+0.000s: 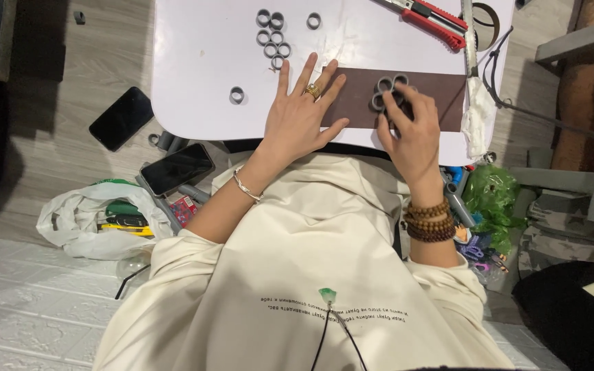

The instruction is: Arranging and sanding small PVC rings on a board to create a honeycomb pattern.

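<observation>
My left hand (300, 113) lies flat with fingers spread, pressing on the left end of a dark brown sheet (441, 103) on the white table (201, 69). It wears a gold ring and a bracelet. My right hand (410, 127) rests its fingertips on a small cluster of grey rings (388, 88) sitting on the brown sheet. A group of several grey rings (273, 38) lies farther up the table. One single ring (237, 95) sits left of my left hand, another single ring (314, 20) near the top.
A red utility knife (434, 17) lies at the table's far right. Two black phones (122, 118) (177, 168) lie on the floor to the left, near a white plastic bag (80, 220) with tools. A green bag (493, 196) and clutter sit to the right.
</observation>
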